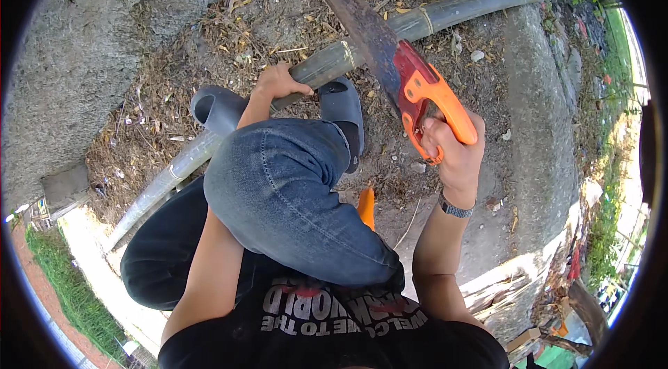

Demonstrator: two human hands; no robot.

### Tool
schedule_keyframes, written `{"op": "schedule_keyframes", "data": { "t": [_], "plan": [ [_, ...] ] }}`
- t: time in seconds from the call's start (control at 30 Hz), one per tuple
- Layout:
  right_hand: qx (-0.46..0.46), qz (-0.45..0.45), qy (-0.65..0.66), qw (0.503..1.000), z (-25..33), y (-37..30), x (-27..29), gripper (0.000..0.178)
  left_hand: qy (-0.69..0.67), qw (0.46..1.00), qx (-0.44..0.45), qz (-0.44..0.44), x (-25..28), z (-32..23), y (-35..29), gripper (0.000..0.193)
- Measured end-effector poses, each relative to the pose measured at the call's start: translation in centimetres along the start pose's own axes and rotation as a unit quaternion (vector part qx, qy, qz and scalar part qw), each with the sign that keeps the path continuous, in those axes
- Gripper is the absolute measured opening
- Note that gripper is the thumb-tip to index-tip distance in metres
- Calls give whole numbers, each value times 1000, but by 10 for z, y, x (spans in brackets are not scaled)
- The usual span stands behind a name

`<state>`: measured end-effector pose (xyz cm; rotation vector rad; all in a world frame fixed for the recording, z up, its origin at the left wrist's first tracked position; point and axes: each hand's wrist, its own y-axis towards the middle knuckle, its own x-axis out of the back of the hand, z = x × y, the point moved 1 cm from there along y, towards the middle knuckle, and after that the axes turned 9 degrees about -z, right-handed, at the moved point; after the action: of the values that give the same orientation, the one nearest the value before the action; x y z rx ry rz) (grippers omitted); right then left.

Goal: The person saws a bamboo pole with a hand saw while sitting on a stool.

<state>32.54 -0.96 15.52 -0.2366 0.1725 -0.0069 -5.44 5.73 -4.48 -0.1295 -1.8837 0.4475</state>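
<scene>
My right hand (456, 150) is closed around the orange handle of a handsaw (445, 101). Its long dark blade slants up to the left, crossing over a grey-green bamboo pole (452, 13) in this view. Whether the teeth touch the pole, I cannot tell. Left of the blade, my left hand (276, 81) grips the pole, thumb along its near side. My bent knee in blue jeans (271, 174) lies over my left forearm and hides part of it. A grey slipper (341, 101) is on my foot just below the pole.
A paler pole section (167, 178) runs to the lower left. Beside it sits a grey hollow-ended object (212, 109), possibly another slipper. An orange object (367, 207) pokes out beside my leg. Dry leaves and litter cover the soil. Concrete (539, 111) borders the right; a rough grey surface (76, 70) is at left.
</scene>
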Motion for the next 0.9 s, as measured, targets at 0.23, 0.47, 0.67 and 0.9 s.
{"op": "schedule_keyframes", "data": {
  "t": [0.23,0.47,0.67,0.9],
  "plan": [
    [40,-53,-115,991,-51,-20,37,6,-41,999,11,31,0,21,13,99],
    [24,-78,-164,983,-85,-25,38,9,-44,998,6,39,4,6,12,94],
    [22,-61,-186,980,-98,-30,26,16,-53,998,14,30,-2,13,13,97],
    [-1,-90,-152,984,-107,-44,15,23,-35,999,6,28,6,5,0,105]
  ]
}}
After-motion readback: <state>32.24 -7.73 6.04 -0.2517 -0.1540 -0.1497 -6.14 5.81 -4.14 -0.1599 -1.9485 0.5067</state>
